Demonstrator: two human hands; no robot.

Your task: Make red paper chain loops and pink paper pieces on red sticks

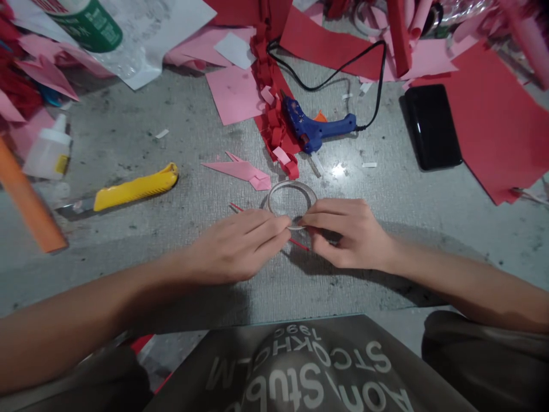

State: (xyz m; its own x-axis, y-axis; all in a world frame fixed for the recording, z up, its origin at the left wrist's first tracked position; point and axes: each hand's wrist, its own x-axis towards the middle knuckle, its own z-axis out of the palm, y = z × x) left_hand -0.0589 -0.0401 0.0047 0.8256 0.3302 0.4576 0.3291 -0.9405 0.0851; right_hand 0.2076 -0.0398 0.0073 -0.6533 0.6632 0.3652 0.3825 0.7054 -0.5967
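A thin whitish ring that looks like a narrow roll of tape (313, 195) stands between my hands near the table's front edge. My left hand (242, 243) pinches its near rim from the left, fingers pressed together. At the same near rim, the fingertips of my right hand (349, 232) are closed from the right. A thin red strip (299, 245) runs on the table beneath my left hand, showing at both sides of it. Just beyond the ring lies a folded pink paper piece (242, 171). Behind it is a red and pink paper chain (277, 129).
A blue glue gun (317, 126) with a black cord lies beyond the ring. To the left are a yellow cutter knife (135, 187) with its blade out and a glue bottle (48, 150). A black phone-like object (433, 127) rests by red paper (506, 126) at right.
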